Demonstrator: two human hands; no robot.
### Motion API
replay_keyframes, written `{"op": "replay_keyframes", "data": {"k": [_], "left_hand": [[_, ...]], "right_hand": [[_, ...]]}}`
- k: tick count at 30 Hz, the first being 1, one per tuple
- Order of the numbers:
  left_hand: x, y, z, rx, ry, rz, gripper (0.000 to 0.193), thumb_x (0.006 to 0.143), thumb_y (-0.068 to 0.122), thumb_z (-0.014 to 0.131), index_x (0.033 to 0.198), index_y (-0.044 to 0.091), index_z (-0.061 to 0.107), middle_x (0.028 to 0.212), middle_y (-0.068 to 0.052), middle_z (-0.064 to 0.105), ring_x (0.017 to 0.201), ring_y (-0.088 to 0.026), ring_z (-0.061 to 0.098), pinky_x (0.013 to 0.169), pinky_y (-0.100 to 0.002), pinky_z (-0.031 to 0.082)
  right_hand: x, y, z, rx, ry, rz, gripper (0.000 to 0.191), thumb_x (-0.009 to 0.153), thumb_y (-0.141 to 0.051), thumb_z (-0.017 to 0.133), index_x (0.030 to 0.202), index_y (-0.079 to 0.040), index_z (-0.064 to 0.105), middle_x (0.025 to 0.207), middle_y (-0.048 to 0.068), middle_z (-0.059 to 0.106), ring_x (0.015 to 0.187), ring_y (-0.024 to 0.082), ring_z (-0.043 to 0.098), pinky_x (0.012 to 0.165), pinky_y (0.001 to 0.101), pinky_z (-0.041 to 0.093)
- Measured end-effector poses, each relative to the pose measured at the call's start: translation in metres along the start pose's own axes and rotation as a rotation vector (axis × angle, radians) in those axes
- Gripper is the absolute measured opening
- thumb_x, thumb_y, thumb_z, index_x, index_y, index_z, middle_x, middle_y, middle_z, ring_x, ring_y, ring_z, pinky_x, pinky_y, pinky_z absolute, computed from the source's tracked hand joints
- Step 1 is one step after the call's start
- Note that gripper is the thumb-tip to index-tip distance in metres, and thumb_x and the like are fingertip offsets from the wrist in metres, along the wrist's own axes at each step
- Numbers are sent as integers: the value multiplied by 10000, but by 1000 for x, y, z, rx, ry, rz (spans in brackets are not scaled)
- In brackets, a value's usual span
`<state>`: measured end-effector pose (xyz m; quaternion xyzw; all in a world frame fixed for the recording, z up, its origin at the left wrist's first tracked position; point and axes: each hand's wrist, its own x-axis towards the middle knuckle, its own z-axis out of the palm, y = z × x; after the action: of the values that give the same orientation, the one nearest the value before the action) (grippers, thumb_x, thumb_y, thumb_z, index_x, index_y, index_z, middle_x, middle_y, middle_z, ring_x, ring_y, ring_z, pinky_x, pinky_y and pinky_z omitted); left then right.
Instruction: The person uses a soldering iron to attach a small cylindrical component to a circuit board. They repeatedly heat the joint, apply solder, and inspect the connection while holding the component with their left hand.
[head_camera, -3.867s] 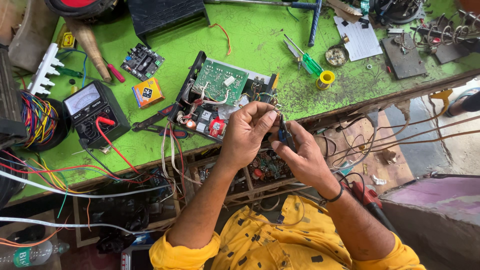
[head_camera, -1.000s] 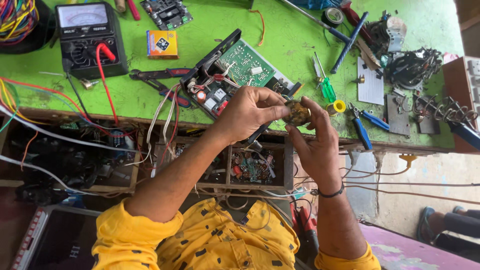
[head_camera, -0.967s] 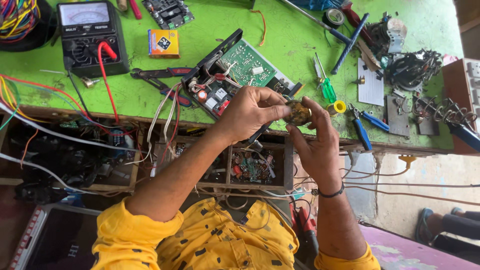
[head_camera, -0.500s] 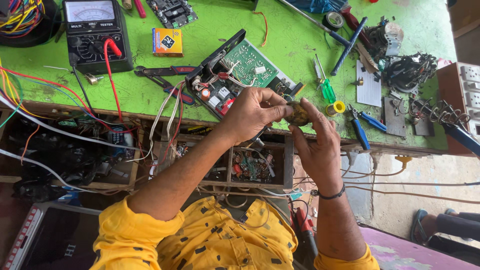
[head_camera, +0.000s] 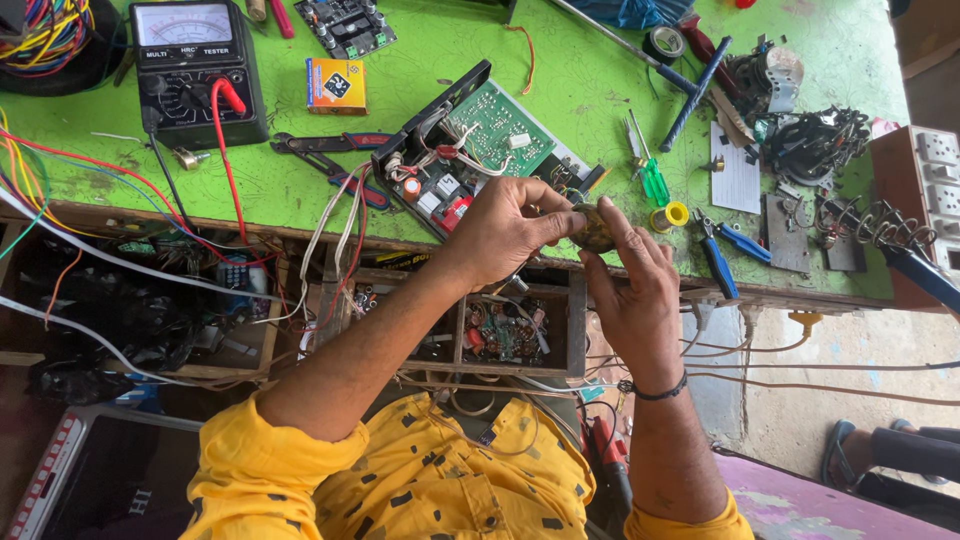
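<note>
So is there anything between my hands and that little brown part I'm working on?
Nothing visible. Both hands already hold the brown part: the left hand grips it from the left and the right hand from below and right, above the edge of the green bench beside the circuit board.

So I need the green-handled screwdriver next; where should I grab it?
Take the green-handled screwdriver by its green handle, coming from above with the right hand. It lies flat on the bench, handle nearest you and the thin shaft pointing away.
</note>
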<state>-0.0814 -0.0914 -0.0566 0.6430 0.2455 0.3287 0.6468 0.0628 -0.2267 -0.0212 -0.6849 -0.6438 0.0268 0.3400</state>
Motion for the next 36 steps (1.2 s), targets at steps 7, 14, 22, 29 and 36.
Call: {"op": "replay_keyframes", "data": {"k": [7, 14, 22, 29, 36], "left_hand": [[-3, 4, 0, -105, 3, 82, 214, 917, 216, 779, 965, 8, 758, 844, 12, 751, 736, -24, 640, 653, -215, 540], [-3, 7, 1, 39, 58, 69, 223, 912, 230, 787, 928, 8, 763, 787, -6, 754, 685, -27, 637, 602, -223, 519], [-5, 8, 1, 49, 75, 81, 202, 913, 216, 783, 913, 17, 747, 799, -5, 748, 691, -31, 627, 603, -230, 521], [-5, 5, 2, 5, 88, 70, 171, 912, 183, 772, 924, 17, 735, 793, 10, 738, 689, -27, 634, 593, -232, 527], [-6, -1, 3, 15, 92, 67, 176, 928, 180, 771, 930, 9, 726, 792, -6, 724, 698, -40, 619, 604, -239, 526]], "right_hand": [[0, 2, 4, 272, 72, 99, 682, 907, -35, 761, 1524, 21, 477, 1215, 127, 724, 1009, 171, 705, 834, 306, 593], [-5, -4, 5, 267, 34, 94, 696, 864, -49, 779, 1503, -5, 508, 1093, 129, 710, 898, 166, 705, 765, 295, 585], [-7, -5, 5, 68, 33, -7, 671, 857, -110, 816, 1472, -39, 559, 1035, 112, 713, 920, 255, 653, 864, 393, 515], [-7, -7, 7, 79, 48, 2, 689, 863, -122, 811, 1487, -32, 533, 1082, 124, 723, 958, 268, 673, 895, 389, 509], [-8, -9, 9, 105, 40, -18, 689, 873, -122, 819, 1484, -16, 521, 1120, 137, 736, 978, 263, 721, 958, 413, 493]]}}
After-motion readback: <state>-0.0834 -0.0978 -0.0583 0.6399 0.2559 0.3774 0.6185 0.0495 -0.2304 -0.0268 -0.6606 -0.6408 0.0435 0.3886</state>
